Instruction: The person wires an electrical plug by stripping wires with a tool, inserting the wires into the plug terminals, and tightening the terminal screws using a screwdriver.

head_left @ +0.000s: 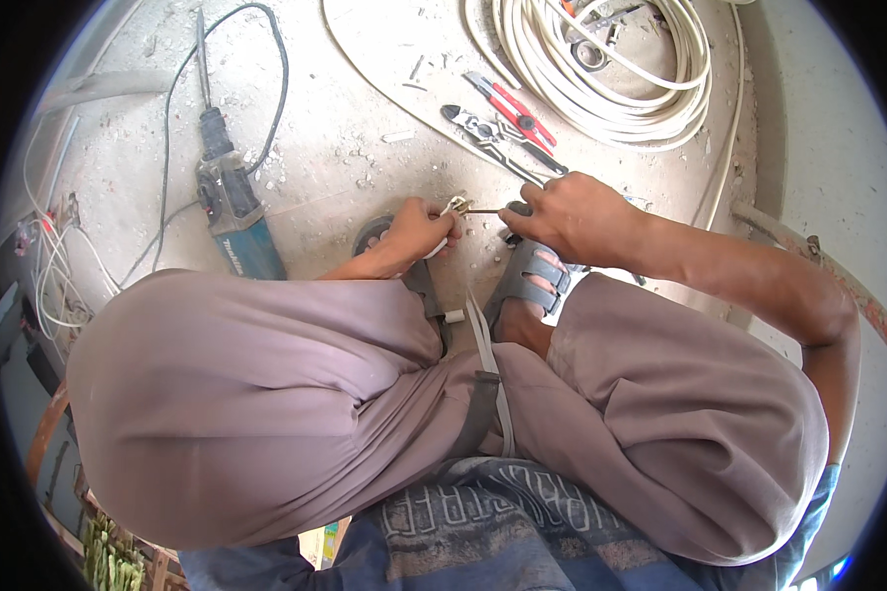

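Between my bent knees, my left hand (424, 230) pinches a small piece with white cable (452, 205) looped at it and a brass-coloured part; its exact kind is too small to tell. My right hand (574, 219) is wrapped round the handle of a screwdriver. The screwdriver's thin shaft (483, 211) points left, with its tip at the small piece. Both hands are just above the floor, by my sandals (534, 278). Past my right hand lie pliers (478, 126) with black and white handles and a red utility knife (515, 108).
A large coil of white cable (695, 74) lies at the far right, with a wrench (589, 54) inside it. On the left rests a teal and black power hammer (235, 202) with a long chisel bit and looping dark cord (284, 74). Rubble dots the concrete floor (350, 128). Thin wires (59, 266) tangle at far left.
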`<state>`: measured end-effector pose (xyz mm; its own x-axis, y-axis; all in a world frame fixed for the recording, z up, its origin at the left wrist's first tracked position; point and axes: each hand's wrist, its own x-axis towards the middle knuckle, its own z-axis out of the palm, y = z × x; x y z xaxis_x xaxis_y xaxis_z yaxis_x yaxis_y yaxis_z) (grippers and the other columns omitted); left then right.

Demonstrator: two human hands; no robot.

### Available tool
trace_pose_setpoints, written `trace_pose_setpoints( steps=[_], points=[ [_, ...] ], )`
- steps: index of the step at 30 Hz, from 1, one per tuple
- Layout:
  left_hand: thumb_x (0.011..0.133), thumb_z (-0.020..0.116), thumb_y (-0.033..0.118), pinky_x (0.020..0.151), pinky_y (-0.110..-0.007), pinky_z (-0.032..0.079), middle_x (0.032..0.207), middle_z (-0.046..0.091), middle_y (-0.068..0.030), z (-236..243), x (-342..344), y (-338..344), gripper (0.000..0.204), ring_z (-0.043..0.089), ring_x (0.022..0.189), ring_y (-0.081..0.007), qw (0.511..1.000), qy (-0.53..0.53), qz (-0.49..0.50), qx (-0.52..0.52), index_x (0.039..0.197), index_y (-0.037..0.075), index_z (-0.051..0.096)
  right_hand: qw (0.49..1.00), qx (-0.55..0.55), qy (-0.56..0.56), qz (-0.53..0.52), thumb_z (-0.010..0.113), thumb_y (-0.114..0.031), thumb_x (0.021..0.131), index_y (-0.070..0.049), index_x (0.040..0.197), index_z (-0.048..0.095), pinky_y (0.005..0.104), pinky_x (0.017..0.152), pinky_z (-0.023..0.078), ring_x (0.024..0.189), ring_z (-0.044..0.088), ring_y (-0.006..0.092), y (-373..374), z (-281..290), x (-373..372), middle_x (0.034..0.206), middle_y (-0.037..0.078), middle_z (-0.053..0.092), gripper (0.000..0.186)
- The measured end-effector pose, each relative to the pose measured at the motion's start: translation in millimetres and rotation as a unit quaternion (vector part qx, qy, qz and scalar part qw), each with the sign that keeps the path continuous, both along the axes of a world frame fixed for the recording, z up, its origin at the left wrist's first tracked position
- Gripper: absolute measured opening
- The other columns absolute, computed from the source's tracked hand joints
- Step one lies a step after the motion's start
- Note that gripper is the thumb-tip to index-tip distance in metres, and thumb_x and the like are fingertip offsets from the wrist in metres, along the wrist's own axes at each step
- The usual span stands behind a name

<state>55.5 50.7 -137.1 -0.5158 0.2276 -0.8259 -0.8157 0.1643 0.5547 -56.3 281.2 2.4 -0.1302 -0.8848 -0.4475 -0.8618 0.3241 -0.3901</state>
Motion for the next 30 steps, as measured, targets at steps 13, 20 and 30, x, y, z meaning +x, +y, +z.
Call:
trace_pose_setpoints(
  steps=[13, 20, 30],
  points=[
    [0.099, 0.061, 0.021, 0.059, -0.028, 0.056, 0.082, 0.070, -0.0107, 6, 0, 0, 0.029, 0.066, 0.070, -0.0143, 1.000, 0.004, 0.003, 0.010, 0.093, -0.006, 0.070, 0.995, -0.063, 0.027, -0.073, 0.068, -0.008, 0.079, -0.005, 0.114, 0.066, 0.0451, 0.068, 0.056, 0.077, 0.070, 0.0356, 5, -1, 19, 0.081, 0.018, 0.068, 0.035],
    [0.099, 0.060, 0.020, 0.057, -0.028, 0.054, 0.079, 0.069, -0.0098, 5, -2, 6, 0.029, 0.064, 0.068, -0.0136, 1.000, -0.001, 0.007, -0.013, 0.089, -0.006, 0.070, 0.958, 0.029, -0.136, -0.250, 0.067, -0.014, 0.088, -0.007, 0.116, 0.067, 0.0473, 0.071, 0.055, 0.081, 0.068, 0.0375, 6, -1, 13, 0.084, 0.019, 0.068, 0.029],
    [0.096, 0.063, 0.020, 0.056, -0.029, 0.053, 0.080, 0.069, -0.0120, 5, -5, -5, 0.029, 0.064, 0.067, -0.0155, 1.000, -0.011, -0.007, 0.012, 0.094, -0.008, 0.069, 0.963, -0.053, -0.101, -0.245, 0.065, -0.008, 0.084, -0.003, 0.098, 0.070, 0.0463, 0.071, 0.056, 0.078, 0.070, 0.0386, 1, 22, -1, 0.079, 0.020, 0.070, 0.016]
  ],
)
